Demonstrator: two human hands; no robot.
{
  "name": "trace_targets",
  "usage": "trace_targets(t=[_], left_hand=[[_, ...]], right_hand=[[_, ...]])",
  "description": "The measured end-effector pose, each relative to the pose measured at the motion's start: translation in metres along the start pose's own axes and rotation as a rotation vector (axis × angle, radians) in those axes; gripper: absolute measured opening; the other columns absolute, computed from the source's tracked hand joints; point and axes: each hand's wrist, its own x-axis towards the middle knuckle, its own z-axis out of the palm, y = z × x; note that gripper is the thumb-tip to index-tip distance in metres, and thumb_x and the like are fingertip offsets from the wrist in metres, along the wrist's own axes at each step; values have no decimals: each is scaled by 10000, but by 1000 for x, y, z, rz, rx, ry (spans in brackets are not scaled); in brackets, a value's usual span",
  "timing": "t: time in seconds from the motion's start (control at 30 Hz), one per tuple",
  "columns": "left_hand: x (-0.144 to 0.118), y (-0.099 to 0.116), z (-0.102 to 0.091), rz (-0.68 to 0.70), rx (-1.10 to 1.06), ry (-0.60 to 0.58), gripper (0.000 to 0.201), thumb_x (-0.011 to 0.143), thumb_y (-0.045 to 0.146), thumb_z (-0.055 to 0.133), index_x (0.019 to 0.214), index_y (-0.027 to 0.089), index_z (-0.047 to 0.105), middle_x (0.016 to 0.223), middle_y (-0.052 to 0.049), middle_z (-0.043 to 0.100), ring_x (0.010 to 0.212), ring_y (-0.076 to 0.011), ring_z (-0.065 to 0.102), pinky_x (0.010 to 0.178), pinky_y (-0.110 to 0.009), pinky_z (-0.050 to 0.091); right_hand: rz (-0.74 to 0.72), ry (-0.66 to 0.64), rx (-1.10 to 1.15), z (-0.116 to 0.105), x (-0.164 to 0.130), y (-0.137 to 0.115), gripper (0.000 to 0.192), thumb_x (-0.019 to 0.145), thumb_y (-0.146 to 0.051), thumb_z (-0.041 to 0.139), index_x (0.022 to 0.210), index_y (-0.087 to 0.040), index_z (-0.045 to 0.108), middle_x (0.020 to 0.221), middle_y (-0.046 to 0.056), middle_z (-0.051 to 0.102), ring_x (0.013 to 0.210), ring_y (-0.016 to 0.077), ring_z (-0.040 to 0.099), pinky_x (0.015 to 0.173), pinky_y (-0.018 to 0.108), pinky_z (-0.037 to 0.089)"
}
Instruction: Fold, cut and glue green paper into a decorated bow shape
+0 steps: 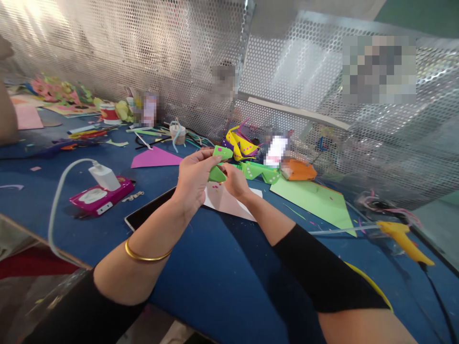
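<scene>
Up over the table, my left hand (193, 179) pinches a bright green paper piece (223, 152) with a pink spot on it. My right hand (234, 181) has its fingers curled at the piece's right edge, gripping it there; the fingertips are partly hidden. Beneath both hands lies a white sheet (236, 205) with small red bits on it, partly over a dark flat panel (152, 214). Just beyond are a green zigzag shape with pale dots (263, 173) and a yellow folded shape with pink dots (241, 147).
At left, a magenta power strip (103, 196) holds a white charger (104, 176) with its cable. Purple paper (156, 157) lies behind it. Light green card (315, 200), an orange piece (299, 169) and a yellow glue gun (405, 241) are at right. Perforated metal panel (172, 48) stands behind.
</scene>
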Motion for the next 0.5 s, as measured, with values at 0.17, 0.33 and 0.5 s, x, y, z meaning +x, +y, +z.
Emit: trace_targets(t=[0.17, 0.33, 0.5], left_hand=[[-6, -8, 5, -74, 17, -59, 308, 537, 260, 841, 773, 126, 696, 579, 9, 665, 501, -111, 598, 480, -207, 491], [-21, -23, 13, -122, 160, -158, 202, 596, 241, 783, 735, 133, 683, 551, 12, 635, 507, -117, 590, 460, -204, 480], [-50, -43, 24, -254, 302, -355, 156, 651, 209, 737, 782, 131, 700, 601, 1, 658, 534, -115, 613, 493, -198, 471]], right_hand=[[84, 122, 151, -27, -34, 11, 58, 827, -239, 567, 779, -216, 588, 703, -3, 642, 682, 177, 592, 648, 285, 427], [145, 220, 325, -66, -91, 21, 117, 796, -296, 582, 877, -211, 588, 761, 4, 667, 661, 167, 636, 658, 299, 495], [359, 253, 553, -96, -154, 16, 241, 727, -377, 683, 879, -193, 656, 730, 7, 684, 670, 170, 631, 701, 320, 496]])
